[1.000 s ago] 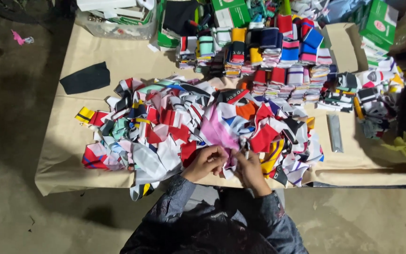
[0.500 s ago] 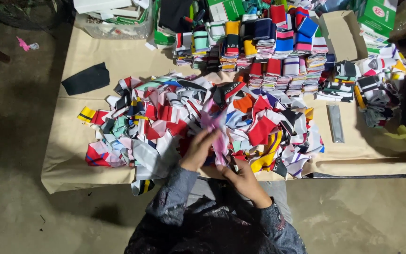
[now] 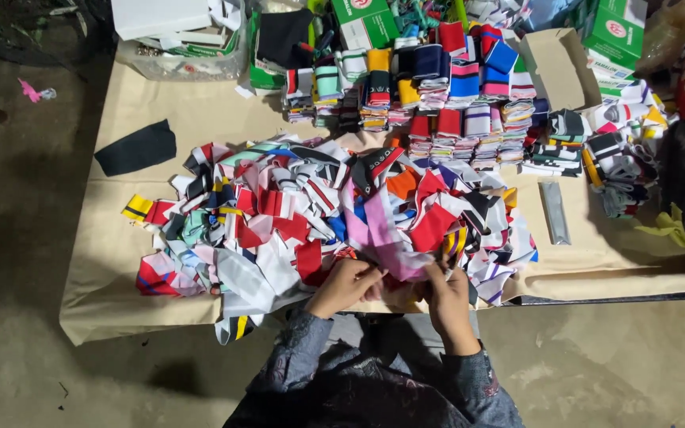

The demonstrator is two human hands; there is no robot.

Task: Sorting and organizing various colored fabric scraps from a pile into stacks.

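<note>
Between my two hands, at the near edge of the table (image 3: pixel 120 269), a pink and white strip of fabric (image 3: pixel 380 238) runs away from me over the heap. My left hand (image 3: pixel 346 284) is closed on its near end from the left, fingers curled around the cloth, and my right hand (image 3: pixel 447 292) pinches the same end from the right, so both hands grip the one piece close together. Just beyond my fingers lies the loose pile of fabric pieces (image 3: pixel 279 214), red, white, black, teal and orange all tangled, spreading mostly off to my left. Farther out past the pile stand neat stacks of folded pieces (image 3: pixel 445 95) in rows. Well to the left of my left hand a single black piece (image 3: pixel 136 147) lies alone on the beige cover. Out to the right of my right hand rests a narrow grey bar (image 3: pixel 554 211), and beyond it green boxes (image 3: pixel 616 32).
</note>
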